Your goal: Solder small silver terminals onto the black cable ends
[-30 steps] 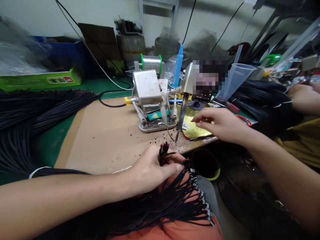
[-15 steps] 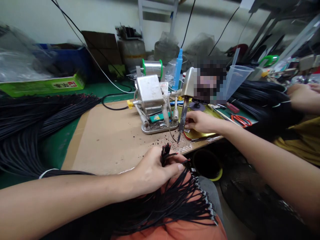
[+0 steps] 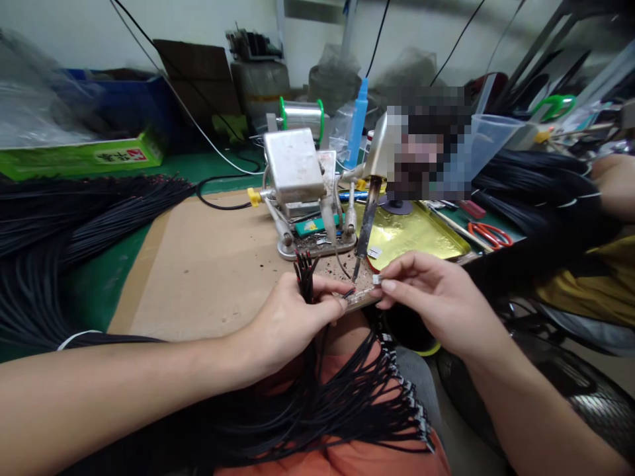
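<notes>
My left hand (image 3: 297,317) is closed round a bundle of black cables (image 3: 305,277) with reddish ends pointing up. One cable end sticks out between its thumb and forefinger, toward the right. My right hand (image 3: 421,291) pinches a small whitish connector (image 3: 377,279) between thumb and fingertips, a short gap from that cable end. Just above the gap, a soldering iron (image 3: 366,225) hangs tip down from a metal stand (image 3: 292,165). Across my lap lie many more black cables (image 3: 347,396), with small connectors (image 3: 414,410) along their right ends.
A yellow tray (image 3: 417,231) sits right of the iron. Behind the stand are a solder spool (image 3: 301,116) and a blue bottle (image 3: 358,125). Cable bundles (image 3: 44,244) lie at left. Red-handled scissors (image 3: 490,235) rest at right, near another person's hand (image 3: 618,178).
My right hand has come from the tray toward my left hand, now with the connector in its fingertips. My left hand has shifted slightly left, the single cable end now pinched forward.
</notes>
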`<move>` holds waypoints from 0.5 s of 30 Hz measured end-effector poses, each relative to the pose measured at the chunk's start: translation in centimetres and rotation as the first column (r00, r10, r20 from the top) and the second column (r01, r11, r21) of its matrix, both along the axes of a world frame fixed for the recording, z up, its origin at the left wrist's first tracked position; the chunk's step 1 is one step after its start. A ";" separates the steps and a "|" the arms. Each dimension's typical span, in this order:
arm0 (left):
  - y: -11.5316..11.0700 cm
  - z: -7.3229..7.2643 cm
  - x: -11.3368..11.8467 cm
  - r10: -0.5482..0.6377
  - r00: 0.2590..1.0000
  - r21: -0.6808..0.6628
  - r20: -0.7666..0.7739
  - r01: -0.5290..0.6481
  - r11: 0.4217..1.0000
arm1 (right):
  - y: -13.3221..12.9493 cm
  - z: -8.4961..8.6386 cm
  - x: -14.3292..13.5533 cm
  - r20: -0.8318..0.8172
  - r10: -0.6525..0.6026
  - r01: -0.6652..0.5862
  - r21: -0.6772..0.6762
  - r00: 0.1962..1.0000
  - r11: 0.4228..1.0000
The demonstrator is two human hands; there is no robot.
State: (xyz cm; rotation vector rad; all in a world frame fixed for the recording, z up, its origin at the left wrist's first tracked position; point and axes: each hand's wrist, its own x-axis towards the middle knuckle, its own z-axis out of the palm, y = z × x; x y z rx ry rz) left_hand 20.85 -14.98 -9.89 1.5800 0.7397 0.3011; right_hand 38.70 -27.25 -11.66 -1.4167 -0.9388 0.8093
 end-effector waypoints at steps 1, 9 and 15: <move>0.0 -0.1 0.1 0.007 1.000 -0.011 0.009 -0.007 1.000 | 0.3 -0.5 -0.5 -0.044 -0.012 0.012 -0.001 0.999 1.000; 0.2 -0.5 0.5 0.078 0.997 -0.048 0.021 -0.077 0.996 | 1.6 -2.6 -1.5 -0.239 -0.006 0.019 0.054 0.971 0.998; 0.3 -0.4 0.6 0.093 0.995 -0.037 0.027 -0.092 0.995 | 1.8 -2.9 -1.9 -0.266 -0.004 0.035 0.115 0.964 0.993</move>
